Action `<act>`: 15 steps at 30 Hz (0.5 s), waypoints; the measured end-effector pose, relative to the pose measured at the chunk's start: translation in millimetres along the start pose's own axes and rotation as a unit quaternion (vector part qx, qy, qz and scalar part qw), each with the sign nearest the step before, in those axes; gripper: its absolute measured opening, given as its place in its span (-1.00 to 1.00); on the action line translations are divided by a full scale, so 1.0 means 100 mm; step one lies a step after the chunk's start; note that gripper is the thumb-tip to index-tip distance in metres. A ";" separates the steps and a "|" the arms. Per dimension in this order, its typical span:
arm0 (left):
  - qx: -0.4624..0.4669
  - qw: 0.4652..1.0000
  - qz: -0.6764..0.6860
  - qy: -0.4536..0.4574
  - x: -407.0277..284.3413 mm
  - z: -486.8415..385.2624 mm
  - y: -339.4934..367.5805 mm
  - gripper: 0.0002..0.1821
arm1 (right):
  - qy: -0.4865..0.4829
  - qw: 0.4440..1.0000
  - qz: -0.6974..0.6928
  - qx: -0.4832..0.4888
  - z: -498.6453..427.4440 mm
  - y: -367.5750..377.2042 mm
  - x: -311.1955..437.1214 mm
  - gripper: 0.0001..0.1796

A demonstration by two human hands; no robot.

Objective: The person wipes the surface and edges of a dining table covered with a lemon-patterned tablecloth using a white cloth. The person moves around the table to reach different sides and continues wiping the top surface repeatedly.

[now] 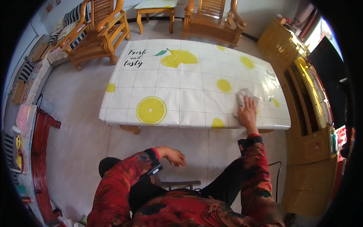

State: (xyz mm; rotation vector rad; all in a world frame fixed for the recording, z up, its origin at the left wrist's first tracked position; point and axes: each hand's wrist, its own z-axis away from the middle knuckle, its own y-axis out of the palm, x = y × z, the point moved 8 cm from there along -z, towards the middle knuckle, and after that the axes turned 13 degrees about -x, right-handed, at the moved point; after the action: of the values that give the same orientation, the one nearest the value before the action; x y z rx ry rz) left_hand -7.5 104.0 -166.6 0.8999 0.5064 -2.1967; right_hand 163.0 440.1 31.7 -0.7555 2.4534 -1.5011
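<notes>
A low table wears a white plastic tablecloth (190,99) printed with lemons and grid lines. My right hand (248,113) lies on a pale cloth (247,96) near the table's right front part, its fingers spread over the cloth and pressing it flat against the tablecloth. Whether the fingers also grip it cannot be seen. My left hand (173,156) hangs in the air above the floor, short of the table's front edge, its fingers loosely curled. It touches nothing that I can see. Both wrists carry black straps over red patterned sleeves.
Wooden armchairs (93,37) (214,24) and a small side table (155,10) stand beyond the table. A wooden cabinet (310,176) runs along the right, with a black screen (326,65) by it. A dark red wooden piece of furniture (42,159) is at left.
</notes>
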 end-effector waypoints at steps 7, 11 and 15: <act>-0.157 0.982 -0.041 0.093 -0.63 1.15 -0.19 -0.42 | -0.189 0.963 -0.183 -0.063 0.28 0.06 2.35 -0.31; -0.201 0.972 -0.073 0.095 -0.92 1.19 -0.06 -0.48 | -0.241 0.922 -0.302 -0.012 0.67 -0.12 3.47 -0.31; -0.250 0.957 -0.142 0.043 -0.93 1.24 -0.15 -0.39 | -0.257 0.922 -0.288 0.014 0.68 -0.26 3.26 -0.31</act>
State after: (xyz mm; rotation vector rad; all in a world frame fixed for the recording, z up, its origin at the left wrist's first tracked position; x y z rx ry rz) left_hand -26.5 85.1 -13.6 0.6750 1.2351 -2.1229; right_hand -81.5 214.0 59.3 -1.7219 1.8907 -1.2506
